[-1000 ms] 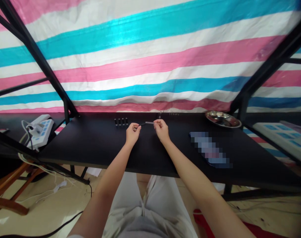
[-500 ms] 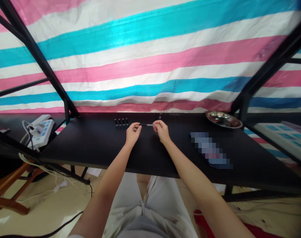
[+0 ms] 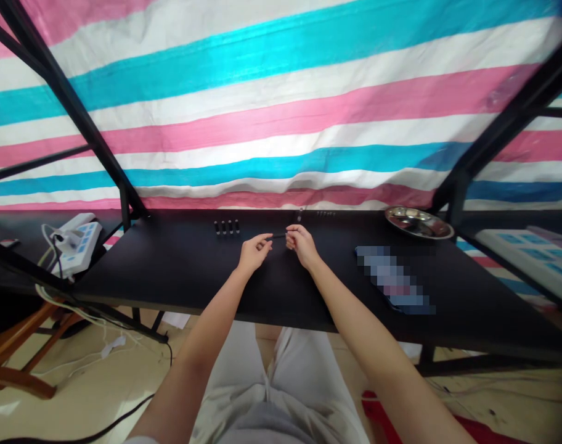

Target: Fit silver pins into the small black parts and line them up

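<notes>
Over the middle of the black table, my left hand (image 3: 255,251) pinches one end of a slim dark pen-like tube (image 3: 278,236). My right hand (image 3: 301,244) has thumb and fingers closed on its other end, so the tube lies level between the two hands. Only a short dark stretch shows; the fingers cover both ends. Several small black cylinders (image 3: 227,227) with pale lower ends stand in a row beyond my left hand. Just past my right hand is a small clear piece (image 3: 300,214), too small to name.
Several tiny pale pieces (image 3: 326,213) lie along the table's (image 3: 179,265) back edge. A shiny metal dish (image 3: 419,223) stands at the back right, with a blurred blue flat item (image 3: 394,280) nearer me. A white power strip (image 3: 80,246) sits beyond the left frame post.
My left hand has moved slightly right, closer to my right hand. The silvery section that showed beside my right fingers is now out of sight, leaving only dark tube between the hands.
</notes>
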### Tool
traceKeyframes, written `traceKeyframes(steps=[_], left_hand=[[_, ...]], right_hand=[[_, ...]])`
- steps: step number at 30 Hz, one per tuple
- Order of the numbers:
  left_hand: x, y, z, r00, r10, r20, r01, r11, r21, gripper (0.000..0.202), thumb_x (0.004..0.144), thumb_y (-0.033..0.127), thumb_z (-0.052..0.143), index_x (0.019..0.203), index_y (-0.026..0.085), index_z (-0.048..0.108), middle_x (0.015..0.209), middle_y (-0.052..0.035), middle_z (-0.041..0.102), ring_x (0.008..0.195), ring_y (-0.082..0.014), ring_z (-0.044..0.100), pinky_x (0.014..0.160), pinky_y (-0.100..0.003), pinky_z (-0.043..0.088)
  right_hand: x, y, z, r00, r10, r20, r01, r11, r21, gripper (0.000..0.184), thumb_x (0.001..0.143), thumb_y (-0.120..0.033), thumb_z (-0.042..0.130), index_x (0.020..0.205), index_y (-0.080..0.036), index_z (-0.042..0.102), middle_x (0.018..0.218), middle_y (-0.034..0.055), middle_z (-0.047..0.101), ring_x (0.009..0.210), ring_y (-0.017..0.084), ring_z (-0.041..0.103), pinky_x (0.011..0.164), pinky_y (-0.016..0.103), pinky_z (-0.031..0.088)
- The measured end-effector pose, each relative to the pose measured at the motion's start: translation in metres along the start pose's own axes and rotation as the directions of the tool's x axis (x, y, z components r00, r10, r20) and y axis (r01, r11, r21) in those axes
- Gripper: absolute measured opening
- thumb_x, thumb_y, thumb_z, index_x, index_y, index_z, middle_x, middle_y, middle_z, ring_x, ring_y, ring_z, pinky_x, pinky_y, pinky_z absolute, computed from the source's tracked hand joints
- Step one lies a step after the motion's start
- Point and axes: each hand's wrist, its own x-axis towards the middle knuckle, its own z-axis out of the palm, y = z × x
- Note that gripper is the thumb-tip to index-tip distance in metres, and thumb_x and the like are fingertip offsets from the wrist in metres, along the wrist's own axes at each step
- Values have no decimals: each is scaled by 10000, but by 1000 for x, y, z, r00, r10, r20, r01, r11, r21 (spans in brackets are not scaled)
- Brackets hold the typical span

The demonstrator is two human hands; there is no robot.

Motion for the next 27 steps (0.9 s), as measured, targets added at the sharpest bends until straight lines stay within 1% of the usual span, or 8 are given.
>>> traceKeyframes(steps=[3,10,12,15,18,22,25,27], left_hand=[[1,-1,0,999,24,-47,-22,999,43,229,724,313,595,883,161,660,628,6,617,463,-58,489,490,-187,445],[0,3,2,999,17,-46,-15,998,57,229,730,348,597,853,160,640,642,1,624,470,-69,502,494,-199,436],[1,6,2,999,24,-40,-20,997,76,217,744,341,583,853,162,638,638,-3,630,477,-77,515,504,-205,436],[9,14,-2,996,85,-7,-82,977,198,179,756,320,576,838,178,648,646,-6,643,495,-86,522,536,-213,435],[23,30,-10,982,164,94,-186,921,343,118,733,286,609,793,204,670,658,-4,648,513,-98,519,555,-222,423],[53,63,-25,914,285,287,-395,786,476,51,686,208,648,706,219,693,729,-22,652,627,-142,560,620,-247,417],[83,80,-35,861,296,414,-496,664,559,83,682,172,627,682,210,701,766,-39,645,663,-167,562,626,-259,409],[101,82,-41,846,268,461,-519,615,594,83,624,124,645,624,193,691,728,-46,627,656,-171,555,634,-257,410]], right_hand=[[0,0,1,998,49,31,-49,999,-9,173,625,-255,518,768,-223,425,427,-123,293,355,47,239,391,200,198],[0,1,2,993,113,20,-112,991,-69,197,624,-300,528,781,-218,442,422,-131,287,339,37,207,377,187,132],[0,2,2,996,88,1,-87,984,-159,192,637,-316,514,792,-215,461,431,-120,318,348,46,236,379,192,156],[0,5,1,999,-30,-14,24,936,-350,203,682,-337,478,833,-204,513,463,-86,406,407,80,354,422,218,275],[-1,6,1,991,-132,13,122,870,-477,276,743,-365,432,930,-195,542,502,-63,460,480,113,438,511,258,363],[-4,4,0,979,-188,77,201,836,-511,363,822,-417,357,1044,-187,528,494,-63,453,492,124,456,572,274,384],[-5,2,-1,975,-209,77,217,815,-537,382,838,-435,349,1064,-184,528,499,-56,464,493,125,460,583,272,384],[-5,2,-2,975,-215,49,205,802,-561,375,834,-436,364,1047,-184,541,513,-49,474,497,126,463,585,271,383]])
